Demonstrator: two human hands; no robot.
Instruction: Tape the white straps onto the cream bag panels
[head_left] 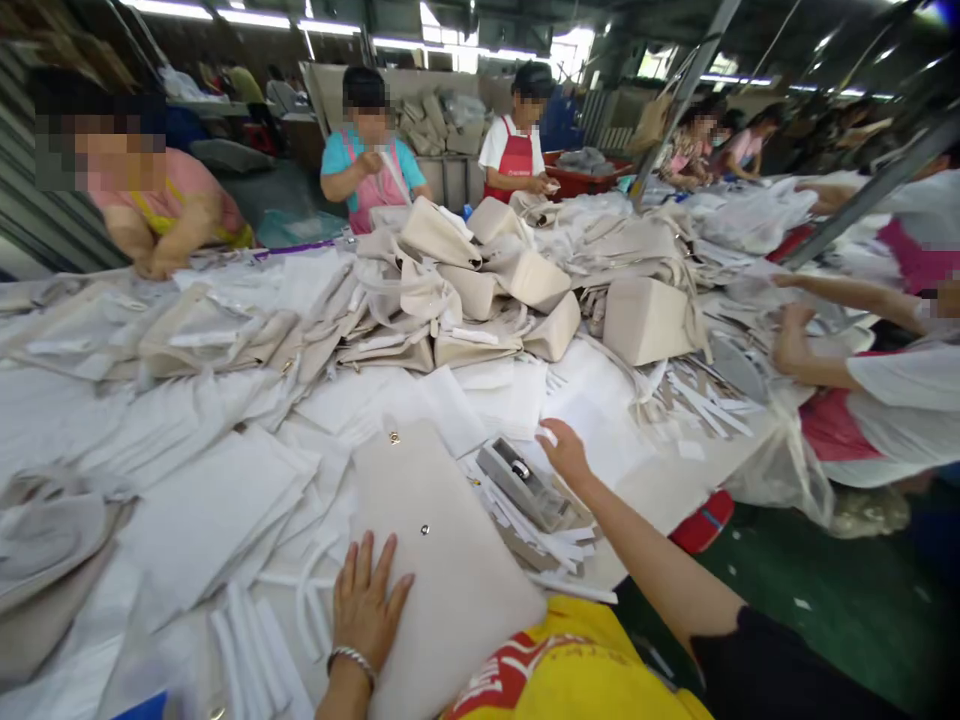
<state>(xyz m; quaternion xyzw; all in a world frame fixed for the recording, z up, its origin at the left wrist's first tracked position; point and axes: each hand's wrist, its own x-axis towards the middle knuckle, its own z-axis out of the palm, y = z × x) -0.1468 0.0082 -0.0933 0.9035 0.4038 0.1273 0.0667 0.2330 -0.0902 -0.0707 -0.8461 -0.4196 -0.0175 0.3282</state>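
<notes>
My left hand [367, 601] lies flat with fingers spread on the near left edge of a beige bag panel [439, 540] that has small metal studs. My right hand [564, 453] reaches forward past a grey tape dispenser [523, 482], pinching a small white piece [547, 435] between thumb and fingers. White paper strips [537, 540] lie scattered beside the dispenser. The panel rests on white sheets at the table's near edge.
A heap of beige bags [480, 290] fills the table's middle, with white sheets [210, 500] spread at the left. Several other people work round the table, at the far side and at the right [885, 400]. A red object [703, 521] lies under the table's right edge.
</notes>
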